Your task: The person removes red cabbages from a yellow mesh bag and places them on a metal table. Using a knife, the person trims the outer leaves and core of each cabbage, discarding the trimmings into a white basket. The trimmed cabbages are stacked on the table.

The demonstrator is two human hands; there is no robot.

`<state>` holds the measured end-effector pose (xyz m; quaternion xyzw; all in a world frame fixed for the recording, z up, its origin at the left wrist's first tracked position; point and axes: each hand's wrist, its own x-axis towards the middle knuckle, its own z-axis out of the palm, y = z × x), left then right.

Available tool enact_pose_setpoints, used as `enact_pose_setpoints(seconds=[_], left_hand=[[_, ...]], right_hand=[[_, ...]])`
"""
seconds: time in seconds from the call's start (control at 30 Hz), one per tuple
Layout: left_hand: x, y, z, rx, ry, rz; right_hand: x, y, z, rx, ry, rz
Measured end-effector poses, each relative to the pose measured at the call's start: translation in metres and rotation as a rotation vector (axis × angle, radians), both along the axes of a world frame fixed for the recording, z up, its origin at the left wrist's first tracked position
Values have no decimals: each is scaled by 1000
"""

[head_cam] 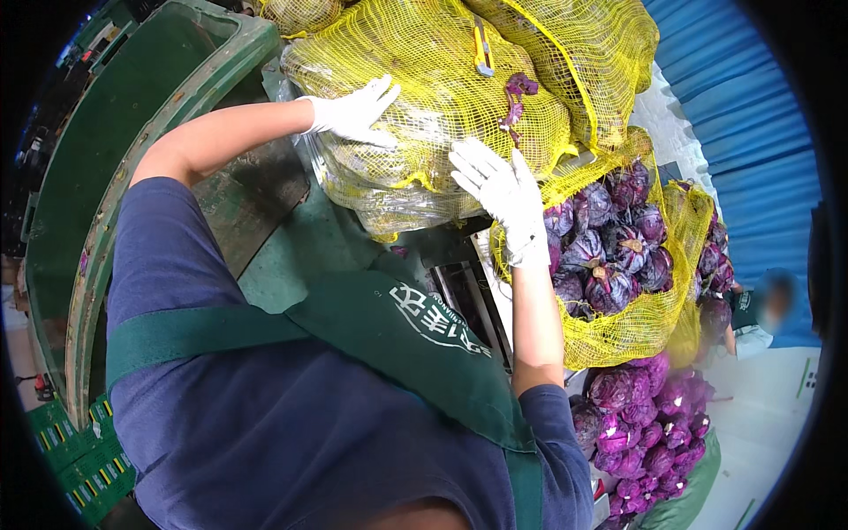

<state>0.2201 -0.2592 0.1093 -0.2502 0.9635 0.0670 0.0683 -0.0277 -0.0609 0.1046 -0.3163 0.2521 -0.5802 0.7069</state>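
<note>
Both my hands wear white gloves. My left hand [361, 114], fingers spread, is over the near left part of a full yellow mesh sack [424, 86] and holds nothing. Palm up and fingers apart, my right hand [507, 192] is empty at the sack's near right side. A yellow utility knife [483, 50] lies on top of the sack, with a torn piece of purple cabbage leaf [515, 103] beside it. Right of my right hand, an open yellow mesh sack [623, 331] holds several red cabbages [609, 285].
A large green bin [112, 172] stands at the left. More full mesh sacks [576, 53] lie at the back. Trimmed red cabbages [636, 417] are heaped at the lower right. Another person [755, 318] is at the far right by a blue curtain [748, 99]. Green crates [93, 457] sit lower left.
</note>
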Motion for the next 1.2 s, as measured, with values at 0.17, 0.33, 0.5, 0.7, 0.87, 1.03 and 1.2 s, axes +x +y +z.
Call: enact_pose_setpoints(seconds=[0.17,0.33,0.5,0.7,0.87,1.03,1.2], left_hand=[[2,-1,-5,-4,32,-32],[-2,-3,-8,52,104,-32],[-15,-6,-18,53,80,10],[-13,-26,-34,15,30,-13],[-13,-8,-7,94,-11,-3],[8,-2,-2,74,-31,81],[-40,9,8,126,77,-75]], right_hand=[[-3,-55,-74,460,206,-58],[60,-44,-53,-384,2101,-785],[98,-10,44,-636,1536,-540],[172,49,179,-666,957,102],[181,63,201,-753,1149,307],[196,66,201,-968,1099,245],[173,61,206,-917,863,-65]])
